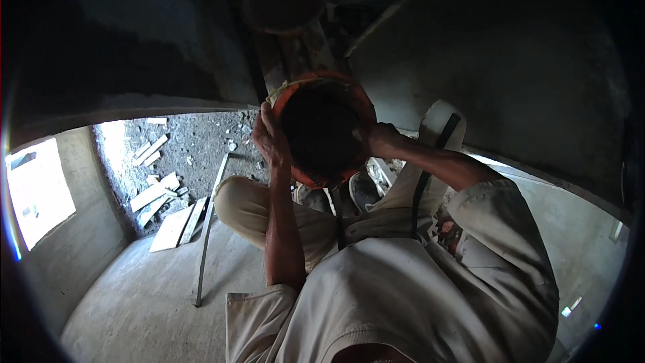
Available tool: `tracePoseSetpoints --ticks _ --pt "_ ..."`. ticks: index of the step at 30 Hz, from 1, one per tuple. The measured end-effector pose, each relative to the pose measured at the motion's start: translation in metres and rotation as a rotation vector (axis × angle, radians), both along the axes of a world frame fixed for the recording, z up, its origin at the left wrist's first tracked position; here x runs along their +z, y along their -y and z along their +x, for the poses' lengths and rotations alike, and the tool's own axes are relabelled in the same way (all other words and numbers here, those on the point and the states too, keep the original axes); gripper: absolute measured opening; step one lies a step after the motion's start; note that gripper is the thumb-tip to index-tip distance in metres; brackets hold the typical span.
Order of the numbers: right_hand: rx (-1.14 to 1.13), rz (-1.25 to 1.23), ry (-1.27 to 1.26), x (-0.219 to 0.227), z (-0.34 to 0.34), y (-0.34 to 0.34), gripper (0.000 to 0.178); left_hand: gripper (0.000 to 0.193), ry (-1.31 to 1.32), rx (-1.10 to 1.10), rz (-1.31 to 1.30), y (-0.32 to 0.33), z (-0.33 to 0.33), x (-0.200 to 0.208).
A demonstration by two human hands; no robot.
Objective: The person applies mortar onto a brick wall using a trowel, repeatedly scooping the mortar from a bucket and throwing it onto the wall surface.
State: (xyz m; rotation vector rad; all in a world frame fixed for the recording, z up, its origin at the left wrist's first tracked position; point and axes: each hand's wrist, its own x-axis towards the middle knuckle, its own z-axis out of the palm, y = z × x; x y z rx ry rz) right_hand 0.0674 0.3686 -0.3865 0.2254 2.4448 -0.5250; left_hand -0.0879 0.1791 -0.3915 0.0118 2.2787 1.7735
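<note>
An orange-red bucket (pixel 365 104) is held in front of me above my shoes, its round mouth turned toward me. Its inside is dark, so I cannot make out what it contains. My left hand (pixel 270 140) grips the left side of the rim, with the fingers wrapped over the edge. On the right side, my right hand (pixel 381 140) is closed at the rim, its fingertips partly hidden. Beyond it, in deep shadow, stands another reddish round container (pixel 285 1), near some boards (pixel 316 47).
Dark wall surfaces (pixel 497 60) rise close on both sides ahead. To the left, a long straight bar (pixel 211 228) leans across the floor, near wooden offcuts (pixel 158 191) and rubble (pixel 208 138). A bright window opening (pixel 40 191) is at far left.
</note>
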Motion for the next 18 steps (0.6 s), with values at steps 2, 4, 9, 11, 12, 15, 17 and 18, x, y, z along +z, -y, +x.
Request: tracePoseSetpoints --ticks 2,4,9,11,12,15,17,18 --pt "-0.136 -0.202 0.282 0.002 0.001 0.010 0.035 0.051 0.081 0.038 0.042 0.005 0.005 0.000" --pt "-0.213 -0.463 0.466 -0.022 0.010 0.023 0.030 0.051 0.133 0.102 0.119 0.010 0.002 -0.013" --pt "-0.839 -0.781 0.397 -0.007 0.017 0.060 0.031 0.047 0.193 0.245 0.194 0.000 -0.002 -0.006" --pt "-0.943 -0.931 0.491 0.013 -0.003 0.072 0.068 0.049 0.177 0.175 0.117 0.009 -0.009 -0.016" --pt "-0.940 -0.932 0.485 0.004 -0.001 0.076 0.068 0.053 0.167 0.099 0.045 0.012 -0.011 -0.020" --pt "-1.084 -1.228 0.543 -0.035 0.013 0.080 0.040 0.053 0.229 0.120 0.189 0.003 -0.004 -0.014" --pt "-1.238 -1.807 0.466 -0.034 0.012 0.083 0.024 0.053 0.284 0.180 0.273 -0.003 -0.005 0.001" --pt "-1.401 -2.114 0.537 -0.026 0.008 0.084 0.023 0.053 0.336 0.250 0.348 -0.002 -0.007 0.005"
